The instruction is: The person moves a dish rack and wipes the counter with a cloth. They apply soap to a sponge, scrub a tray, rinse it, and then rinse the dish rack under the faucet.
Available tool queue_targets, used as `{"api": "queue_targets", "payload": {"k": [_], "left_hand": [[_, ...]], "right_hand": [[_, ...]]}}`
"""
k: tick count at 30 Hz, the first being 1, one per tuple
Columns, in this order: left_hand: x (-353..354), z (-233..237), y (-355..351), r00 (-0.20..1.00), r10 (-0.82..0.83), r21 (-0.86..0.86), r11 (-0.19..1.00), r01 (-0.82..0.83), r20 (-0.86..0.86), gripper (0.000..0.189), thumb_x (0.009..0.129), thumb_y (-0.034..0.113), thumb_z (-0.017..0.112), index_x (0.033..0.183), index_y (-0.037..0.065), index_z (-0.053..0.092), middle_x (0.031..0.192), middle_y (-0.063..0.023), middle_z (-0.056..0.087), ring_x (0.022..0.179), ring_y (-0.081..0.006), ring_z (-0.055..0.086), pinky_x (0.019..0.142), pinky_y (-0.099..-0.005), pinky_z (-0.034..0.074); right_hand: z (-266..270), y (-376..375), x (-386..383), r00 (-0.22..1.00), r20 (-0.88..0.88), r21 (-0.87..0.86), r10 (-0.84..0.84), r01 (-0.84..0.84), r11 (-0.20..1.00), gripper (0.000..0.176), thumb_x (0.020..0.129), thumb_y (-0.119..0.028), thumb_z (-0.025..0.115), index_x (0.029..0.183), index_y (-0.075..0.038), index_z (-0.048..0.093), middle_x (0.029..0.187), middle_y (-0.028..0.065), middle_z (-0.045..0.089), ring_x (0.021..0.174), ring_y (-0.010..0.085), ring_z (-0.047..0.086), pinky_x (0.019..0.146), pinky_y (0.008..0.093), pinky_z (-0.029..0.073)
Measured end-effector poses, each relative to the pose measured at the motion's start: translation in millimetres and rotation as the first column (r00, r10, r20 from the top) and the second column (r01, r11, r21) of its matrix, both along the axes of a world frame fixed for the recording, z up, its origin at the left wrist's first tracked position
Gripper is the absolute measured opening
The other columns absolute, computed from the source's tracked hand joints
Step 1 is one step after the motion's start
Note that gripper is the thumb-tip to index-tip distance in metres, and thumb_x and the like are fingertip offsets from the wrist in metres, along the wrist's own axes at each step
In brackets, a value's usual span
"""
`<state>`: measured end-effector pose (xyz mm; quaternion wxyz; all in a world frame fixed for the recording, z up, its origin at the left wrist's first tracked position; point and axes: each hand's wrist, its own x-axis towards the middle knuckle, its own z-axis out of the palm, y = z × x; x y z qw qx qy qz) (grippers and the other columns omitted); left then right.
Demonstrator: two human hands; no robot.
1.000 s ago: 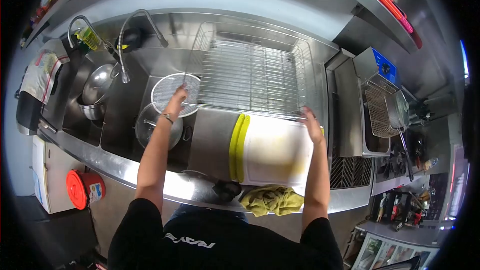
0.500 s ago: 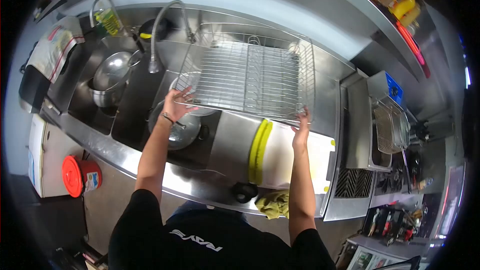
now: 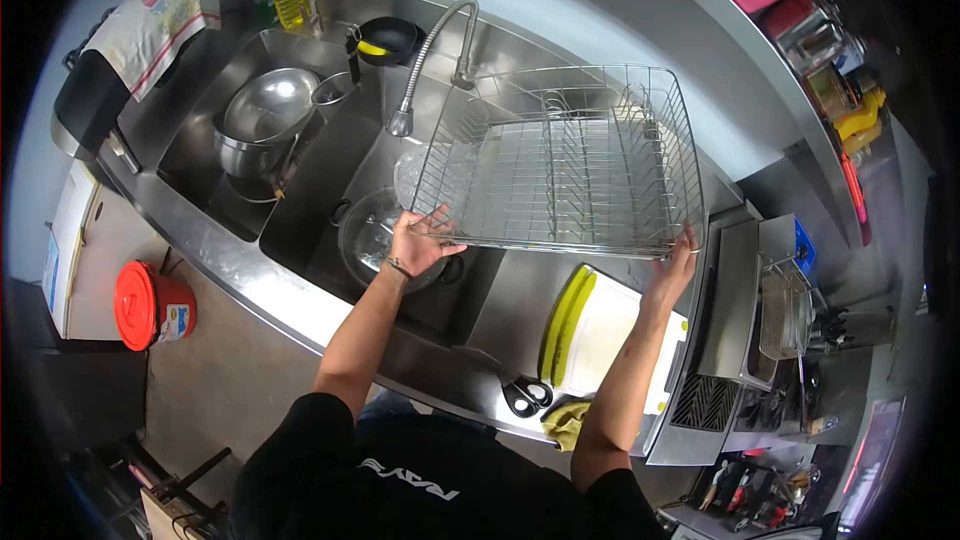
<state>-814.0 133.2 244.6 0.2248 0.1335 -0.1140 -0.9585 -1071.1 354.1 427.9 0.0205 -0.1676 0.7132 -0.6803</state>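
Both my hands hold an empty-looking wire dish rack by its front corners, over the right part of the sink unit. My left hand grips the front left corner, fingers at the wires and thumb stretched along the lower rail. At the front right corner, my right hand is closed on the wire. A round pan sits in the sink basin just beyond my left hand, partly hidden by it. White cutting boards with green edges lie on the counter below the rack.
A flexible faucet rises beside the rack's left side. Steel bowls fill part of the left basin, and a small black frying pan lies behind. Scissors and a green cloth lie at the counter's front edge.
The camera view has turned, shifting the scene. The rack, still in both hands, has moved slightly right relative to the sink and boards, uncovering more of the pan.
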Motion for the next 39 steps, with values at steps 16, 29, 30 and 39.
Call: {"api": "queue_targets", "payload": {"k": [16,29,30,39], "left_hand": [[-5.5,-13.3,3.8,0.994,0.014,0.031,0.999,-0.01,-0.107,0.06,0.068,0.041,0.05,0.116,0.006,0.047,0.118,-0.0053,0.044,0.112,-0.0269,0.04,0.094,-0.0613,0.033],[-6.4,-16.7,4.7,0.989,0.026,0.072,0.997,-0.016,-0.145,0.061,0.066,0.04,0.049,0.115,0.004,0.049,0.121,-0.0059,0.045,0.113,-0.0276,0.041,0.095,-0.062,0.032],[-6.9,-18.0,4.4,0.989,0.025,0.072,0.997,-0.015,-0.147,0.061,0.066,0.04,0.049,0.115,0.004,0.049,0.121,-0.0059,0.045,0.113,-0.0276,0.041,0.095,-0.062,0.032],[-6.1,-15.7,5.6,0.987,-0.004,0.132,0.991,0.025,-0.163,0.067,0.065,0.04,0.05,0.119,0.001,0.047,0.123,-0.0164,0.04,0.116,-0.0322,0.036,0.096,-0.0622,0.03]], "right_hand": [[45.6,-29.5,39.0,0.981,-0.193,0.03,-0.011,0.017,0.999,0.047,0.089,-0.029,0.052,0.123,0.003,0.044,0.108,0.0117,0.054,0.099,0.0167,0.047,0.09,0.0278,0.033],[62.7,-41.5,52.5,0.935,-0.352,0.095,-0.026,0.063,0.993,0.053,0.085,-0.037,0.058,0.12,0.002,0.047,0.105,0.0123,0.052,0.096,0.0201,0.049,0.087,0.0314,0.036],[66.4,-43.3,56.5,0.935,-0.355,0.095,-0.027,0.064,0.993,0.053,0.085,-0.037,0.058,0.12,0.002,0.047,0.105,0.0123,0.052,0.096,0.0201,0.049,0.087,0.0314,0.036],[92.7,-53.7,83.4,0.923,-0.384,0.215,0.001,0.088,0.973,0.057,0.081,-0.04,0.062,0.121,-0.001,0.049,0.103,0.0149,0.049,0.099,0.0243,0.05,0.089,0.0331,0.036]]}}
